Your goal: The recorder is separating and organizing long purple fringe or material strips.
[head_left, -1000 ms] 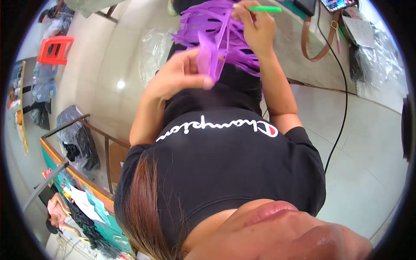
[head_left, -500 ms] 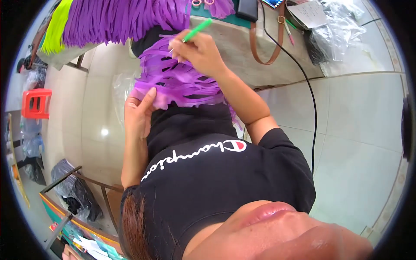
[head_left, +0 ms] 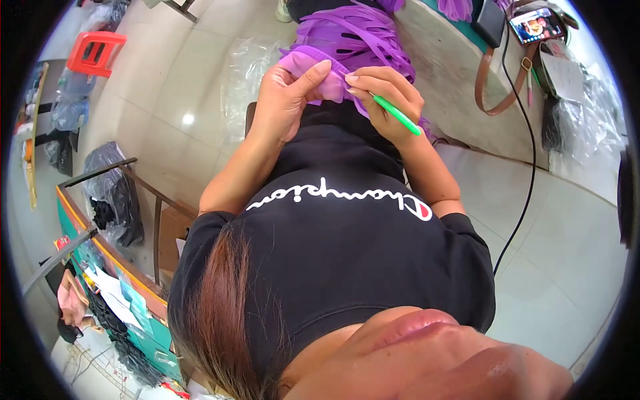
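Purple fringed fabric point(head_left: 360, 40) with long loose strips lies across my lap. My left hand point(head_left: 283, 100) is closed on a sheer purple edge of it, the thumb pressed on top. Close beside it on the right, my right hand point(head_left: 390, 100) grips a slim tool with a bright green handle point(head_left: 398, 115). The handle points down and right; a bit of thin metal shaft shows near the fingers. The fingertips of my right hand meet the fabric's edge, hiding the tool's tip.
A table with a grey cloth point(head_left: 447, 67) stands at upper right, bearing a phone point(head_left: 535, 25) and a black case point(head_left: 488, 23). A brown strap point(head_left: 485, 87) and a black cable point(head_left: 532, 153) hang down. At left are a red stool point(head_left: 97, 53) and a metal-framed rack point(head_left: 159, 233).
My right hand has come down from above the spread strips to the fabric's edge beside my left hand. The tool's handle now points down and right, and the view has shifted.
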`<state>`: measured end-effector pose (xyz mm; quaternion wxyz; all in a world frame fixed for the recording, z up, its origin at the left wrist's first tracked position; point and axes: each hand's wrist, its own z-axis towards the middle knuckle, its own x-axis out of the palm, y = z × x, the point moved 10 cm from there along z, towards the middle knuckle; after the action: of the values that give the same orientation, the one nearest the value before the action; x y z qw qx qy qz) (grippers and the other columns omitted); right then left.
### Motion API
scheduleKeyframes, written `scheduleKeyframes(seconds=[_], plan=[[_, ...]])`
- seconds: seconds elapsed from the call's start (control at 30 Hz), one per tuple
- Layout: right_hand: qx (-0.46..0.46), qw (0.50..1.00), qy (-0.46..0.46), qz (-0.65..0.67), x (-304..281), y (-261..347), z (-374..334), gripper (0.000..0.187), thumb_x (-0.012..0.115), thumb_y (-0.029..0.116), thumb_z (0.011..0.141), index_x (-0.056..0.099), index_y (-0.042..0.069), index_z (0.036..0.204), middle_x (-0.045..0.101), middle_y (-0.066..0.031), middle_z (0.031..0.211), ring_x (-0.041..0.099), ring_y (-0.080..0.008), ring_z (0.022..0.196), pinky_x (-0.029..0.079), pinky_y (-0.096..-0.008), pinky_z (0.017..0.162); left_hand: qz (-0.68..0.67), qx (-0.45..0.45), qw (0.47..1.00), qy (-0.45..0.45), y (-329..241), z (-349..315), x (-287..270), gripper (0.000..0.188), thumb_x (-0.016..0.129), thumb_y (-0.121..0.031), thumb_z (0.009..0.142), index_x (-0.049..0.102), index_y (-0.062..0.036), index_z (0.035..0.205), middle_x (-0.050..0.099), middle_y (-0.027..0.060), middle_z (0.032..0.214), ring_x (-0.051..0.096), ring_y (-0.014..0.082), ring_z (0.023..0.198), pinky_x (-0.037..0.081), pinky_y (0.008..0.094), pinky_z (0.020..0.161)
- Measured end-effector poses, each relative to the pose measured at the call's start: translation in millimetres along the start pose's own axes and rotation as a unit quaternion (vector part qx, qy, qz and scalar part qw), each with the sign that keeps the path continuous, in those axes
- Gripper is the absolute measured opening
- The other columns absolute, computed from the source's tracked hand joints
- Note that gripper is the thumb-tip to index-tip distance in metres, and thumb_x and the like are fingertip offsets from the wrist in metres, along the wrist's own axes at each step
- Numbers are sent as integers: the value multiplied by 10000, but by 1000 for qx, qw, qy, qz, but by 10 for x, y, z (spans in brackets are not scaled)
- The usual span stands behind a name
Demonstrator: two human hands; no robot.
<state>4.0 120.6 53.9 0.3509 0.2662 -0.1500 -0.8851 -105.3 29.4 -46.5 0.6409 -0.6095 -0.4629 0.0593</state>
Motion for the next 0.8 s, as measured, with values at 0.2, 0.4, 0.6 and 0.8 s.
scheduleKeyframes(seconds=[0.2,0.4,0.6,0.8], plan=[[-28,1000,-1,0,63,58,-4,169,728,15,749,653,-6,899,658,-129,841,644,-227,712,519,-289,610,-3,8,1000,-2,-55,-34,56,129,633,-123,894,618,-4,940,670,88,859,651,154,724,553,297,653],[-67,994,1,-87,75,173,23,193,736,-3,675,657,9,850,637,-111,808,608,-243,684,490,-306,590,0,18,1000,-14,-61,-23,77,112,643,-105,885,611,2,876,670,98,824,648,162,683,558,294,633],[98,984,106,-109,149,-59,16,142,698,-1,692,651,19,824,616,-90,757,561,-265,686,459,-330,624,143,107,983,-53,-173,-67,6,102,661,-79,865,603,-2,833,664,86,802,637,132,683,537,261,614],[346,908,-40,234,24,-637,-184,92,596,91,902,605,-1,890,614,-51,794,559,-112,725,447,-255,662,106,45,992,-46,-112,-32,-70,138,689,-66,842,585,4,900,656,81,808,638,137,688,518,255,632]])
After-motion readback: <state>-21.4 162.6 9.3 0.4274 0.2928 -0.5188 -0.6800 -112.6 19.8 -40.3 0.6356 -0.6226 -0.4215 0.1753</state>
